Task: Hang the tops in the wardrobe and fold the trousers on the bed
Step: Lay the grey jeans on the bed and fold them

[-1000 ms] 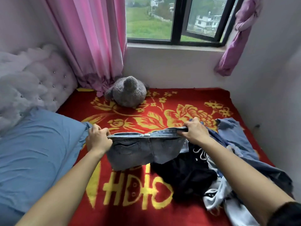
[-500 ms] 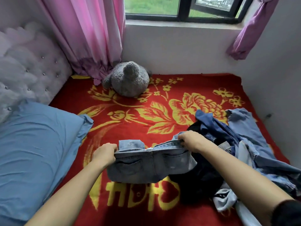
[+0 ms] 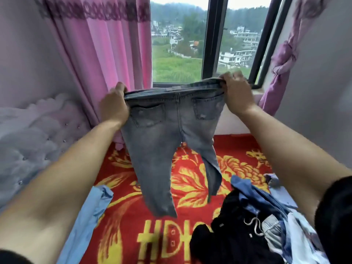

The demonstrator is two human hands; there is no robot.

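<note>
A pair of faded grey-blue jeans [image 3: 163, 138] hangs in the air in front of me, back pockets facing me, legs dangling down toward the bed. My left hand [image 3: 114, 105] grips the left end of the waistband. My right hand [image 3: 237, 93] grips the right end, slightly higher. The bed carries a red blanket [image 3: 192, 180] with yellow flowers and letters. A heap of other clothes [image 3: 253, 225], black, dark blue and pale blue, lies at the lower right of the bed.
A blue pillow [image 3: 89, 216] lies at the left under my forearm. A tufted pale headboard [image 3: 32, 138] stands at the left. Pink curtain [image 3: 106, 60] hangs left of the window [image 3: 205, 44]; a tied purple curtain [image 3: 280, 60] hangs at the right wall.
Both hands have lifted the jeans from just above the blanket up to window height. The legs have dropped open and now hang full length. My view has tilted upward.
</note>
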